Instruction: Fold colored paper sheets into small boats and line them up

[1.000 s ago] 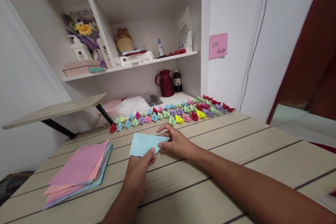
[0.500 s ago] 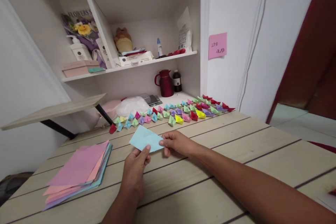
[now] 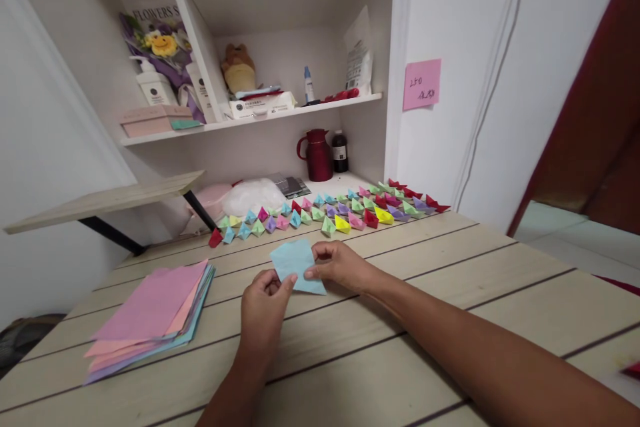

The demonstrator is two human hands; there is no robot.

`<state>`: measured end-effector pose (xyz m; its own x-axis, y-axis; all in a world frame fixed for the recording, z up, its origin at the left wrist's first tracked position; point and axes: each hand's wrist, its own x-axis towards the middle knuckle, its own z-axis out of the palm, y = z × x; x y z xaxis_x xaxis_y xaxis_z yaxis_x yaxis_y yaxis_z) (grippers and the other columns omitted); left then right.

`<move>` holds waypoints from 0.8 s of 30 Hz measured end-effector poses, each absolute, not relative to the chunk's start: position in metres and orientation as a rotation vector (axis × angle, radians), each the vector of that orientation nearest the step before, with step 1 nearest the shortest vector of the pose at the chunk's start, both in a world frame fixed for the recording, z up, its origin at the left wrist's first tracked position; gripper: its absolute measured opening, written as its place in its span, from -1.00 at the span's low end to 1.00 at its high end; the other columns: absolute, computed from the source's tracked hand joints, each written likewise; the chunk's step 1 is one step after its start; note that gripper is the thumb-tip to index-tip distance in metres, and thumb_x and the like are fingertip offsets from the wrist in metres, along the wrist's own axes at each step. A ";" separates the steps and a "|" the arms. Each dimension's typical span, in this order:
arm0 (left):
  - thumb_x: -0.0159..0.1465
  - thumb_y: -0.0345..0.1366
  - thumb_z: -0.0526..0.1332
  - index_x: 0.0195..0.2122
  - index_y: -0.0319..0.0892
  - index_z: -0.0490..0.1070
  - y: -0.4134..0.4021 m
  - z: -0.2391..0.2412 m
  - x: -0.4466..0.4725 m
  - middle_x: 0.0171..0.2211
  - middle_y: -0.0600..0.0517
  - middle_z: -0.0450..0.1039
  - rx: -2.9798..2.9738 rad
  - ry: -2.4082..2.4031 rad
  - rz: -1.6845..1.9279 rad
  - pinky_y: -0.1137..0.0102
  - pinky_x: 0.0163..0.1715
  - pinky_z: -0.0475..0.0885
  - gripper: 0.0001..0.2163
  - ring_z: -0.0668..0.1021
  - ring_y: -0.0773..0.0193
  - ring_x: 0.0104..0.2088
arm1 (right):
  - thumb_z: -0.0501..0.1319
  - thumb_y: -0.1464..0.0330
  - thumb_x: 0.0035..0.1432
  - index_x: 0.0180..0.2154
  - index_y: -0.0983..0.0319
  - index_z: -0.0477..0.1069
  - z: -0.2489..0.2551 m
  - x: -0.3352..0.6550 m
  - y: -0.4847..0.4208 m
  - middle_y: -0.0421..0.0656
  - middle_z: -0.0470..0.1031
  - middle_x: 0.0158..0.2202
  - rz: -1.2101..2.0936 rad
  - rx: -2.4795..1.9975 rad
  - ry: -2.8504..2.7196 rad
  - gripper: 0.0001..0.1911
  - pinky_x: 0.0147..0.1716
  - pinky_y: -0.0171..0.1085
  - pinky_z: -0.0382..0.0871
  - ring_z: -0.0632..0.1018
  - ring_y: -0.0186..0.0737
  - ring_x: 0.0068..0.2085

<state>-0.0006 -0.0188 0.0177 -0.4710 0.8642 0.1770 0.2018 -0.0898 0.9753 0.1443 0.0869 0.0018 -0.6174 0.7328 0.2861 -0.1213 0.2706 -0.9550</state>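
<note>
A folded light blue paper [image 3: 296, 264] is held upright a little above the wooden table [image 3: 450, 293]. My left hand [image 3: 263, 310] pinches its lower left edge with thumb and fingers closed. My right hand [image 3: 340, 265] pinches its right edge. To the left lies a stack of coloured paper sheets [image 3: 150, 317], pink on top. Beyond the hands, several small folded paper boats [image 3: 330, 212] in many colours stand in rows along the table's far edge.
White shelves behind the table hold a dark red jug [image 3: 317, 155], a dark bottle [image 3: 339, 151], a plush toy [image 3: 239, 69] and boxes. A pink sticky note [image 3: 422, 84] hangs on the wall. A small wooden side table [image 3: 105, 201] stands at the left.
The blue paper has been lifted off the table and turned, from lying long and flat to standing more upright between both hands. The camera has tilted slightly.
</note>
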 end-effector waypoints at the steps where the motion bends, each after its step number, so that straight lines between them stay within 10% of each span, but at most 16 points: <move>1: -0.02 -0.11 0.38 -0.44 -0.21 0.49 -0.020 0.018 -0.001 -0.56 0.09 0.44 1.161 1.649 1.653 0.46 -0.44 0.34 -0.74 0.47 0.29 -0.48 | 0.44 0.19 -0.22 -0.54 0.27 0.38 0.003 0.145 0.088 -0.24 0.35 -0.45 1.368 -0.573 -1.787 -0.65 -0.34 -0.31 0.23 0.35 -0.30 -0.38; 8: 0.11 0.25 0.12 -0.53 -0.28 0.46 -0.023 0.018 -0.004 -0.59 0.01 0.40 0.812 1.292 1.476 0.42 -0.50 0.33 -0.42 0.41 0.34 -0.59 | 0.36 0.19 -0.02 -0.41 0.18 0.50 0.025 0.155 0.085 -0.14 0.36 -0.18 1.004 -0.477 -1.729 -0.79 0.00 -0.14 0.24 0.40 -0.14 -0.10; 24: 0.11 -0.23 0.39 -0.25 -0.31 0.52 -0.024 0.015 -0.011 -0.32 -0.15 0.58 0.644 1.037 1.408 0.38 -0.29 0.47 -0.74 0.58 0.26 -0.38 | 0.28 0.40 0.11 -0.16 0.13 0.50 0.021 0.156 0.079 -0.04 0.21 0.18 0.561 -0.276 -2.169 -0.79 0.14 -0.07 0.21 0.29 -0.02 0.20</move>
